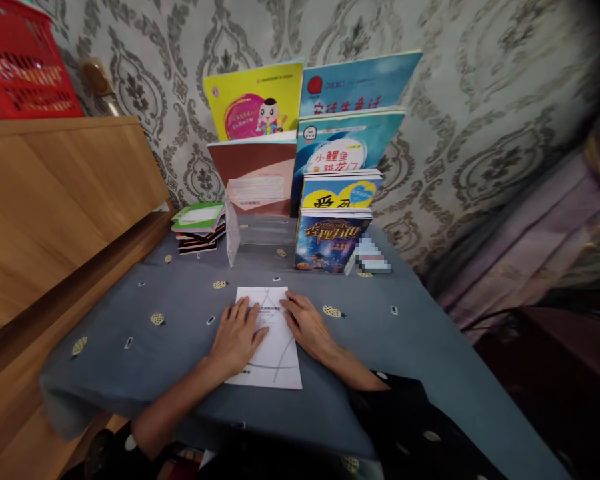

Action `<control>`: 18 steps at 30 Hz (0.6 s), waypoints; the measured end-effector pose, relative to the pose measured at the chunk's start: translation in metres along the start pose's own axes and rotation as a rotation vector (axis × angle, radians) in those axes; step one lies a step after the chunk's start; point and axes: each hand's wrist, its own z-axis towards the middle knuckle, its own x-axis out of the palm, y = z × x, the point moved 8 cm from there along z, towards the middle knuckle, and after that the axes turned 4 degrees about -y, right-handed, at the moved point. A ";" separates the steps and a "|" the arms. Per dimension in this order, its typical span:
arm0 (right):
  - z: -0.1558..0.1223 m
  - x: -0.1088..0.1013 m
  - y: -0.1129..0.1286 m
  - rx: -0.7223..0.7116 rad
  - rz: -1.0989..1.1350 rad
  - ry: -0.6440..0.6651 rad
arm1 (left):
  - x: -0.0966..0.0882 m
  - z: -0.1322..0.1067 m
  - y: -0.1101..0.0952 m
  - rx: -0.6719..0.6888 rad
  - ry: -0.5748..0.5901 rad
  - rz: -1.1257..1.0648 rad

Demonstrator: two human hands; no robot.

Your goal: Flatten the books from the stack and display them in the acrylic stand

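Both hands lay flat, fingers spread and gripping nothing, the left hand (237,337) and the right hand (307,327) pressing a creased white sheet (281,363) that lay mid-table on the grey cloth (175,353), with upright books (333,237) behind it and a small book stack (199,227) at the far left.

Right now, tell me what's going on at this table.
A person sits at a table under a grey-blue cloth with both hands on a white sheet of paper lying in front of them. The left hand and the right hand rest flat and open on the sheet's upper half, fingertips close together. The sheet shows some print and crossing lines. Behind it, children's books stand upright against the wall, and a small stack of books lies to the left.
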 end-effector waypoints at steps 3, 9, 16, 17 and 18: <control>-0.005 -0.002 0.002 -0.021 -0.041 0.024 | -0.002 0.011 0.010 -0.021 -0.009 -0.009; -0.003 -0.004 0.007 -0.026 -0.095 0.047 | 0.005 0.031 0.016 -0.025 -0.017 0.021; -0.002 -0.004 0.011 -0.032 -0.114 0.028 | 0.009 0.042 -0.011 0.150 -0.133 -0.049; -0.001 -0.004 0.013 -0.044 -0.117 0.022 | 0.009 0.042 -0.013 0.164 -0.146 -0.059; 0.000 -0.003 0.014 -0.057 -0.121 0.017 | 0.008 0.042 -0.013 0.172 -0.157 -0.065</control>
